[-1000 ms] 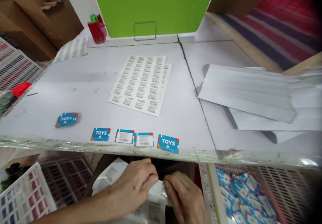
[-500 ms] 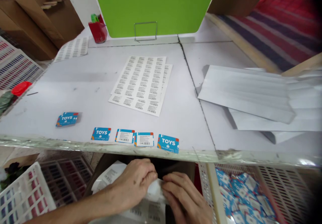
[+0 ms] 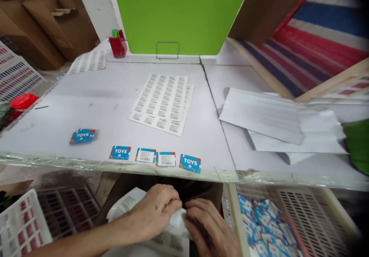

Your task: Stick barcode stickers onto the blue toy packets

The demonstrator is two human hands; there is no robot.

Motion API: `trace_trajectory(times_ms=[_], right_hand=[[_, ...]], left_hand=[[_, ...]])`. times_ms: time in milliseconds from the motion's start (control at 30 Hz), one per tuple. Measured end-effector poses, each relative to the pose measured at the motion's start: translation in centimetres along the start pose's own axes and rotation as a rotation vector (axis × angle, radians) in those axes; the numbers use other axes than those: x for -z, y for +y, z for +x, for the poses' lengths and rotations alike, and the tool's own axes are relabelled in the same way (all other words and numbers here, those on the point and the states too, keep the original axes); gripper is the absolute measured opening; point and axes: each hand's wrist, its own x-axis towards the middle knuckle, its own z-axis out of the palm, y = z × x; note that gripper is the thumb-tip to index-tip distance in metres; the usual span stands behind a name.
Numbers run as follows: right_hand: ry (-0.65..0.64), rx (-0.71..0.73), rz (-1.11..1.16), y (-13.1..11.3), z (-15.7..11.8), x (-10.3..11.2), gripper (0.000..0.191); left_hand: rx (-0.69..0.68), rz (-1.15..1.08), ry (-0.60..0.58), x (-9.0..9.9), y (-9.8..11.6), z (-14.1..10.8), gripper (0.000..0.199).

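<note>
Below the table's front edge, my left hand (image 3: 160, 209) is closed on a sheet of printed labels (image 3: 173, 243) on my lap. My right hand (image 3: 209, 224) is beside it, its bent fingers pinching the sheet's crumpled right part. The fingertips of both hands nearly meet, and what lies between them is mostly hidden. Along the table edge lie several blue cards: a TOYS card (image 3: 120, 152), two with white barcode labels (image 3: 145, 155), and another TOYS card (image 3: 190, 163). A small TOYS pile (image 3: 82, 136) lies further left.
Label sheets (image 3: 161, 103) lie mid-table, with another sheet (image 3: 88, 61) at the back left near a red holder (image 3: 118, 46). White papers (image 3: 262, 114) cover the right side. A green board (image 3: 178, 14) stands behind. Below right, a crate (image 3: 314, 218) sits beside many blue cards (image 3: 268, 226).
The camera view has shifted slightly, bringing a green object into view at the right edge. Both hands stay close together on the sheet, with hardly any visible movement.
</note>
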Motion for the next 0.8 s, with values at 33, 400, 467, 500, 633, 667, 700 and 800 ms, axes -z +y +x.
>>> trace_trajectory(times_ms=[33, 400, 467, 500, 633, 667, 700, 800], right_hand=[[-0.011, 0.011, -0.022, 0.0, -0.2, -0.1, 0.013], [-0.006, 0.057, -0.076, -0.1, 0.5, -0.3, 0.013], [0.019, 0.080, -0.100, -0.2, 0.7, -0.2, 0.015], [0.025, 0.083, -0.108, -0.3, 0.7, -0.2, 0.015], [0.026, 0.068, -0.115, -0.4, 0.4, -0.5, 0.014], [0.027, 0.062, -0.108, -0.4, 0.3, -0.5, 0.014], [0.026, 0.056, -0.101, -0.3, 0.3, -0.6, 0.014], [0.015, 0.058, -0.110, -0.2, 0.2, -0.7, 0.016]], left_hand=[[-0.006, -0.003, 0.010, 0.0, 0.0, -0.1, 0.026], [0.020, -0.010, 0.013, 0.1, -0.4, -0.3, 0.026], [0.030, 0.012, -0.002, 0.2, -0.3, -0.2, 0.026], [0.032, 0.022, -0.012, 0.2, -0.2, -0.2, 0.026], [0.030, 0.038, -0.031, 0.0, -0.3, -0.1, 0.025], [0.029, 0.041, -0.033, 0.0, -0.3, -0.1, 0.025], [0.031, 0.044, -0.034, -0.1, -0.4, -0.1, 0.025], [0.041, 0.050, -0.040, -0.1, -0.5, -0.2, 0.025]])
